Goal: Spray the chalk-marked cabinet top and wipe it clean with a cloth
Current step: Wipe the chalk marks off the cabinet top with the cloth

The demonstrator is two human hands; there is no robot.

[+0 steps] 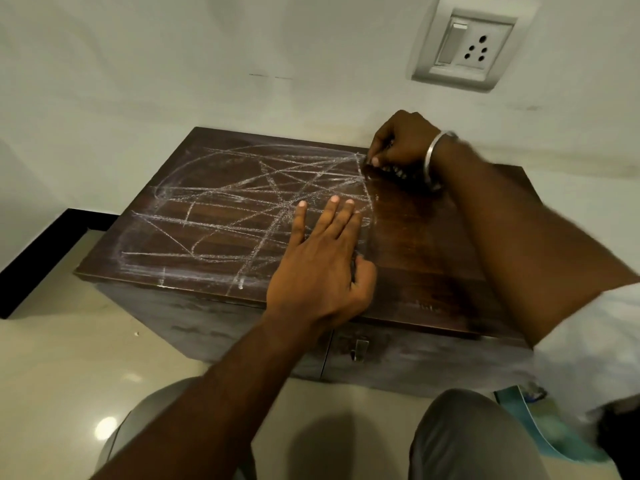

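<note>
A: Progress on the wipe-down?

B: Barely begun, by the look of it. Chalk marks (242, 202) crisp and dry across the cabinet top (433, 244). No wet sheen, no smeared swathe anywhere.

A: Left hand?

B: Lying flat, the left hand (322, 265), palm down on the wood, fingers straight and a little spread. Touching chalk lines beneath and just beyond the fingertips. Holding nothing.

A: And the right?

B: Curled tight, the right hand (401, 143), fingertips pinching a pale bit (375, 162) against the surface at the far corner. Probably chalk, though too blurred to swear to. Sitting right at the end of one line, with the tangle spreading away to the left of that pinch and bare wood on its near side, under the wrist and its bangle (433, 157).

A: Spray bottle? Cloth?

B: Neither in either hand, neither on the top. Something teal (543, 424) low down on the floor, behind the right forearm and well apart from both grips. Could be a cloth, cannot tell.

A: Left to do?

B: Everything, seemingly. Letting go of the pale bit, fetching bottle and cloth, spraying, then wiping the whole marked stretch leftward from where the pinch sits now.
</note>
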